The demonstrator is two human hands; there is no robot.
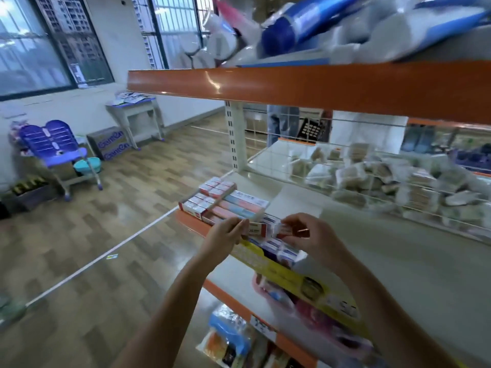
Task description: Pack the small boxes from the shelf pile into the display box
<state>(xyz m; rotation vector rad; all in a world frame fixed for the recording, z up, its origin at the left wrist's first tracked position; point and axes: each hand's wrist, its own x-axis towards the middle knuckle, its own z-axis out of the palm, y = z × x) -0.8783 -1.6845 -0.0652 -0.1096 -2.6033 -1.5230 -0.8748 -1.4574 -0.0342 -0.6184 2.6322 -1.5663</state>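
Near the shelf's (372,235) front edge, left hand (225,235) and right hand (308,235) each pinch a small box (256,229) over the display box (279,264); seat them squarely.

Both bare forearms reaching forward, converging. Left hand (225,235) pinching with curled fingers (240,226), thumb side up. Right hand (305,235) arching palm-down, fingers curling into pinch just beside left.
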